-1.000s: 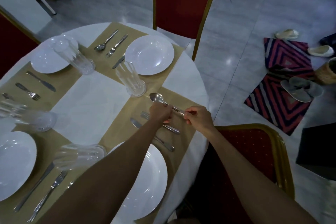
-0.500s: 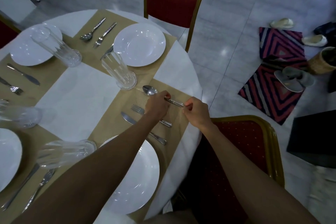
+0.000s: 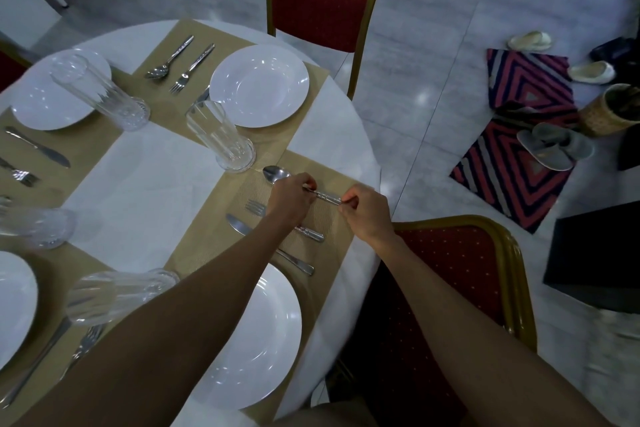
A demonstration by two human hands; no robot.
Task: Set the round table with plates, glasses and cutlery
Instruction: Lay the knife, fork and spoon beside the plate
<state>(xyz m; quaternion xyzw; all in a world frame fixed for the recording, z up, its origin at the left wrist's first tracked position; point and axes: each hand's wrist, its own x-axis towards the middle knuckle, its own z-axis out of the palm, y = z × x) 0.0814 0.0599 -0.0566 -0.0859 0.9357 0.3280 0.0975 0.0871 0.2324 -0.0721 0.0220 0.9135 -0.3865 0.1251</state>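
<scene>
Left hand (image 3: 289, 199): fingers curled over the spoon (image 3: 325, 196), pinching the handle just behind the bowl.
Right hand (image 3: 367, 215): thumb and fingertips pinched on the very end of the spoon's handle.
Spoon: held between both hands, low over the beige placemat (image 3: 313, 168), bowl pointing at the ribbed glass (image 3: 221, 139); cannot tell whether touching the mat.
Fork (image 3: 254, 207): flat on the same placemat, just on the near side of the spoon, middle hidden under the left hand.
Knife (image 3: 239, 226): beside the fork, between it and the near plate (image 3: 263, 340).
Near plate: white, on the placemat's near end, partly covered by the left forearm.
Far plate (image 3: 259, 85): white, on the next placemat, with 1 spoon and 1 fork laid to its left.
Counter (image 3: 349, 121): round, white cloth, 4 plates partly or fully visible.
Near chair (image 3: 450, 270): red seat, gold frame, tucked at the counter's edge under the right forearm.
Floor: striped rug (image 3: 512, 156) carrying grey slippers (image 3: 550, 149), well apart from the counter.
</scene>
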